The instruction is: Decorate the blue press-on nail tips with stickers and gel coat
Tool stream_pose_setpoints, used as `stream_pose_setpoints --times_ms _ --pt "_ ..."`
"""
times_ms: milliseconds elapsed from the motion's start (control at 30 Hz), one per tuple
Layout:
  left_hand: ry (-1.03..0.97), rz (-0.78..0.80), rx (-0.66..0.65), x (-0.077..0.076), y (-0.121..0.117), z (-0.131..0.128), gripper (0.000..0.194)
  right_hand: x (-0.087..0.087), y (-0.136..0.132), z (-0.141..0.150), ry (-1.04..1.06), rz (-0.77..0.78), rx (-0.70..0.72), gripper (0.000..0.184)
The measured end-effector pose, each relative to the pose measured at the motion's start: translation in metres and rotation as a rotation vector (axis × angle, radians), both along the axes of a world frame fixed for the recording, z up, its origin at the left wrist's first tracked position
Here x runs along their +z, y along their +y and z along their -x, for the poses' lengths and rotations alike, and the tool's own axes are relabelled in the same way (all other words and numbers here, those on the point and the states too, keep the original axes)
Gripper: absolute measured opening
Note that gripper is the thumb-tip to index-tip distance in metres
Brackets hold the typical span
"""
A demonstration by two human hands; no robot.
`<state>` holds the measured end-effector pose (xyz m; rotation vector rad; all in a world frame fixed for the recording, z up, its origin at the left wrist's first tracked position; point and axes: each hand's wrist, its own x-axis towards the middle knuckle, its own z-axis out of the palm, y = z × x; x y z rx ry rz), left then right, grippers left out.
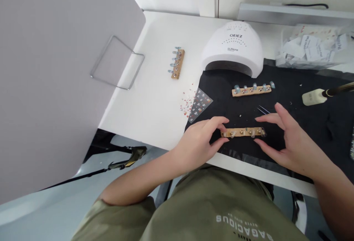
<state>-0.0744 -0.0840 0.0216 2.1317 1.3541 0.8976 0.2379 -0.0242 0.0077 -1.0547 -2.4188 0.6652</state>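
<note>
A wooden nail-tip stand [245, 132] with metal pegs and several clear nail tips lies on the black mat in front of me. My left hand [206, 139] is at its left end, thumb on the near side and curled fingers on the far side, closed about the wood. Around the right end, my right hand [287, 143] stands open, thumb and fingers spread and apart from the stand. Just beyond the right fingertips lie tweezers [263, 110], partly hidden by the hand. A second stand [251, 90] with bluish nail tips rests farther back on the mat.
Behind stands a white nail lamp [233, 49]. At right are a polish bottle [313, 97] and a clear bin of packets [312, 49]. A sticker sheet [201, 104] overlaps the mat's left edge. Another nail-tip stand [177, 64] and a grey partition [69, 67] are leftward.
</note>
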Motion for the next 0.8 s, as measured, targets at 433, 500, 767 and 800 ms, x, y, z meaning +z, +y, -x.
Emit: stream_pose_setpoints --times_ms 433,500,767,800 --pt "-0.065 0.095 0.006 0.0001 -0.0004 0.0011 0.050 0.0004 -0.0001 0.0014 0.003 0.003 -0.014 0.108" --pt "-0.098 0.145 -0.028 -0.0005 0.0008 0.0016 0.054 0.0011 0.0003 0.0019 0.008 -0.013 -0.006 0.108" --pt "-0.165 0.178 -0.034 -0.0058 0.0042 0.0028 0.049 0.0020 0.0021 0.0016 0.010 0.004 -0.005 0.106" --pt "-0.171 0.188 -0.032 -0.0056 0.0044 0.0031 0.049 0.0022 0.0021 0.0014 0.012 0.003 -0.007 0.107"
